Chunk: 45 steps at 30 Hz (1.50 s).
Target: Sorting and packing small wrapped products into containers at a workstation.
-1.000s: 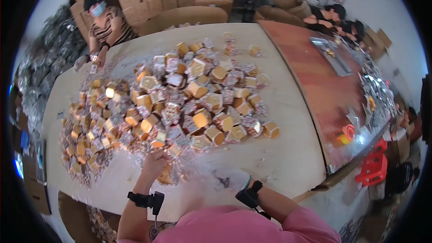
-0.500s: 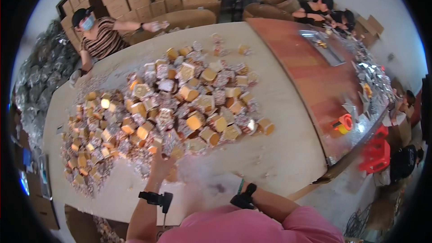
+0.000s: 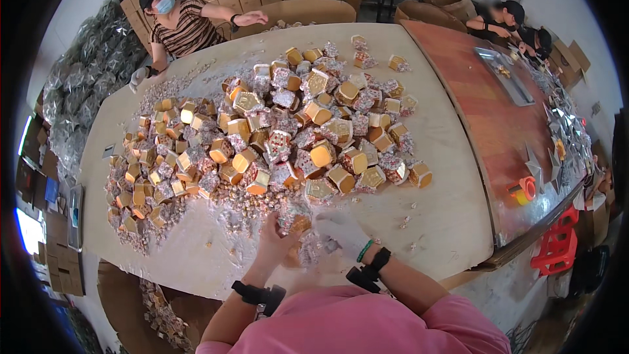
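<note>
Close to the table's near edge, my bare left hand [image 3: 278,241] is closed around a small house-shaped ornament [image 3: 299,224], gold-brown with white and red speckles. My right hand [image 3: 345,233], in a whitish glove, meets it from the right with bent fingers. Something small and greyish shows at those gloved fingertips, too blurred to name. Below the ornament, the space between both hands is smeared by motion. Beyond them lies a large heap of similar ornaments [image 3: 321,155], with gold bases and speckled sides. Small loose beads [image 3: 244,215] and white dust are scattered at its near side.
The pale table [image 3: 452,216] meets a reddish-brown table [image 3: 452,92] bearing a metal tray [image 3: 508,77], silver stars [image 3: 534,165] and an orange tape roll [image 3: 522,191]. A masked co-worker [image 3: 190,26] stands far left. An open carton [image 3: 118,301] sits below the near left edge.
My left hand has come back from the heap's near edge toward me and now holds an ornament. My right hand has come forward to meet it. The view has shifted.
</note>
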Each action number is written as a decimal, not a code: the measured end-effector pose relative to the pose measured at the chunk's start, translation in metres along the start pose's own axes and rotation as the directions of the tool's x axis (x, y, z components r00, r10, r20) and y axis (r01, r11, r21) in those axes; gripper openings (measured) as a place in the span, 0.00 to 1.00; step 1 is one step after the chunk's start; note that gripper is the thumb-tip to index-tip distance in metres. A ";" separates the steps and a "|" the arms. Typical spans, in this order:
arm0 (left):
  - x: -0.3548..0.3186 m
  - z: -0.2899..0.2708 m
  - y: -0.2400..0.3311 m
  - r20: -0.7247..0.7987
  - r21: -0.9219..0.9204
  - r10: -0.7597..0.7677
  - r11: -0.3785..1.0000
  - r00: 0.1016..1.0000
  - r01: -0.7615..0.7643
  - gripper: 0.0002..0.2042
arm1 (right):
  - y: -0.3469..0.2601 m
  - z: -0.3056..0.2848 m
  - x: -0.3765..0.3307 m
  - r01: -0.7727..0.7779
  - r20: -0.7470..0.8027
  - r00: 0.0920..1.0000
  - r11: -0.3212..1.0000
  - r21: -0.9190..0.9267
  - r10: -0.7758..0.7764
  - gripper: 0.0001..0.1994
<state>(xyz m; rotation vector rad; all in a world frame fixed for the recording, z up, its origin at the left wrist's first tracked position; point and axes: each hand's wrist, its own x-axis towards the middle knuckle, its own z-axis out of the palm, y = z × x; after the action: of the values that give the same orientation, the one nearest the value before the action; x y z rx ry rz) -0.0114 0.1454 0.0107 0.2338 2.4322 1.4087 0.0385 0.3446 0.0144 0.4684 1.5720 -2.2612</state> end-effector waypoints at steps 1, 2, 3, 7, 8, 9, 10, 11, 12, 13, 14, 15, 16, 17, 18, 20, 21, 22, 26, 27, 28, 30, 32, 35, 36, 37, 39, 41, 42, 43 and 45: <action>-0.001 -0.003 0.001 -0.021 0.256 0.106 0.962 0.994 -0.097 0.29 | 0.002 -0.008 0.002 0.061 -0.001 0.998 0.998 -0.008 -0.061 0.10; -0.005 -0.005 0.018 0.011 0.309 0.060 0.949 0.998 -0.061 0.28 | 0.001 -0.013 0.003 0.118 -0.005 0.993 0.993 -0.011 -0.118 0.10; -0.009 -0.008 0.038 0.042 0.363 0.014 0.931 0.999 -0.028 0.26 | -0.004 -0.016 0.003 0.104 0.013 0.995 0.991 -0.085 -0.104 0.11; -0.010 -0.009 0.024 0.164 0.573 0.136 0.793 0.977 -0.207 0.25 | -0.017 -0.008 0.004 0.306 0.090 0.943 0.727 -0.615 -0.321 0.15; -0.010 -0.008 0.024 0.184 0.624 0.189 0.736 0.965 -0.263 0.25 | -0.015 -0.009 0.009 0.370 0.138 0.894 0.527 -0.765 -0.427 0.16; -0.012 -0.008 0.028 0.207 0.669 0.241 0.672 0.948 -0.317 0.25 | -0.010 -0.008 0.012 0.384 0.161 0.892 0.522 -0.761 -0.422 0.17; -0.011 -0.006 0.033 0.241 0.699 0.306 0.604 0.921 -0.383 0.25 | -0.006 -0.009 0.013 0.390 0.172 0.890 0.510 -0.767 -0.422 0.19; -0.014 -0.008 0.037 0.240 0.690 0.295 0.618 0.925 -0.376 0.24 | -0.001 -0.009 0.016 0.404 0.195 0.886 0.495 -0.769 -0.420 0.20; -0.015 -0.009 0.041 0.261 0.670 0.298 0.628 0.918 -0.395 0.23 | 0.011 -0.015 0.021 0.455 0.219 0.853 0.473 -0.754 -0.473 0.20; -0.016 -0.011 0.044 0.276 0.657 0.295 0.637 0.915 -0.403 0.23 | 0.028 -0.021 0.031 0.513 0.253 0.815 0.447 -0.733 -0.522 0.20; -0.019 -0.016 0.044 0.233 0.574 0.247 0.746 0.941 -0.338 0.23 | 0.025 -0.022 0.029 0.465 0.209 0.864 0.565 -0.682 -0.459 0.20; -0.021 -0.021 0.043 0.199 0.478 0.190 0.838 0.961 -0.265 0.24 | 0.020 -0.026 0.025 0.400 0.158 0.906 0.670 -0.626 -0.393 0.20; -0.022 -0.028 0.039 0.166 0.373 0.118 0.912 0.979 -0.173 0.26 | -0.006 -0.014 0.008 0.185 0.067 0.982 0.851 -0.491 -0.175 0.20; -0.021 -0.032 0.036 0.195 0.216 0.060 0.971 0.979 -0.102 0.26 | -0.020 -0.010 -0.003 -0.055 0.014 0.998 0.948 -0.313 0.063 0.19; -0.018 -0.034 0.034 0.234 0.056 0.005 0.998 0.972 -0.018 0.27 | -0.015 -0.010 -0.001 -0.031 0.007 0.999 0.961 -0.276 0.035 0.19; -0.014 -0.033 0.030 0.270 -0.155 -0.003 0.987 0.963 0.047 0.27 | -0.002 -0.003 0.000 0.028 0.001 1.000 0.979 -0.202 -0.028 0.19; -0.013 -0.031 0.025 0.258 -0.213 0.037 0.977 0.966 0.019 0.26 | -0.003 -0.001 -0.004 0.032 -0.016 0.999 0.987 -0.158 -0.035 0.21; -0.012 -0.030 0.017 0.241 -0.269 0.074 0.963 0.968 -0.007 0.26 | -0.005 -0.002 -0.008 -0.011 0.034 0.999 0.989 -0.150 0.017 0.21; -0.009 -0.051 0.018 0.352 -0.129 0.040 0.992 0.935 0.006 0.25 | -0.024 -0.003 -0.024 -0.139 0.183 0.966 0.965 -0.221 0.181 0.23; -0.006 -0.057 0.020 0.400 -0.070 0.005 0.997 0.916 0.026 0.25 | -0.030 -0.002 -0.028 -0.159 0.204 0.955 0.952 -0.261 0.215 0.23; -0.006 -0.057 0.025 0.396 -0.094 0.020 0.995 0.918 0.018 0.25 | -0.029 0.000 -0.028 -0.178 0.182 0.958 0.958 -0.224 0.221 0.23; -0.006 -0.056 0.032 0.384 -0.140 0.050 0.990 0.922 0.004 0.24 | -0.024 0.005 -0.028 -0.215 0.141 0.962 0.966 -0.147 0.235 0.24; -0.006 -0.056 0.020 0.341 -0.261 0.048 0.964 0.939 0.045 0.24 | -0.018 0.011 -0.031 -0.245 0.184 0.954 0.969 0.023 0.237 0.24; -0.009 -0.048 0.001 0.314 -0.461 0.057 0.882 0.948 0.100 0.24 | -0.021 0.017 -0.037 -0.265 0.231 0.946 0.952 0.150 0.227 0.22; -0.011 -0.044 -0.004 0.309 -0.527 0.062 0.842 0.949 0.117 0.24 | -0.022 0.018 -0.038 -0.268 0.244 0.944 0.948 0.171 0.222 0.22; -0.013 -0.039 -0.009 0.299 -0.611 0.026 0.773 0.954 0.170 0.24 | -0.017 0.017 -0.035 -0.211 0.254 0.957 0.937 0.277 0.141 0.21; -0.018 -0.029 -0.019 0.285 -0.755 -0.053 0.603 0.957 0.258 0.25 | -0.004 0.016 -0.023 -0.101 0.251 0.968 0.873 0.478 -0.026 0.20; -0.021 -0.019 -0.035 0.202 -0.783 -0.072 0.587 0.977 0.205 0.26 | -0.031 0.028 -0.023 -0.027 0.193 0.978 0.879 0.476 -0.075 0.20; -0.024 -0.017 -0.043 0.157 -0.794 -0.088 0.581 0.984 0.178 0.26 | -0.043 0.032 -0.021 0.006 0.169 0.981 0.880 0.474 -0.097 0.20; -0.027 -0.021 -0.033 0.217 -0.857 -0.114 0.454 0.969 0.245 0.25 | -0.041 0.023 -0.014 0.016 0.310 0.929 0.861 0.508 -0.200 0.19; -0.031 -0.038 -0.046 0.174 -0.881 -0.105 0.429 0.979 0.202 0.24 | -0.035 0.012 -0.007 0.008 0.256 0.953 0.863 0.504 -0.159 0.17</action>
<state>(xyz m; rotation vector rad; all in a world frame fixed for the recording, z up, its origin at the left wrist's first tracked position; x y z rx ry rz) 0.0053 0.0824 -0.0055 -0.1886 1.2410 2.2890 0.0279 0.3451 0.0502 0.1748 0.8681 -2.6586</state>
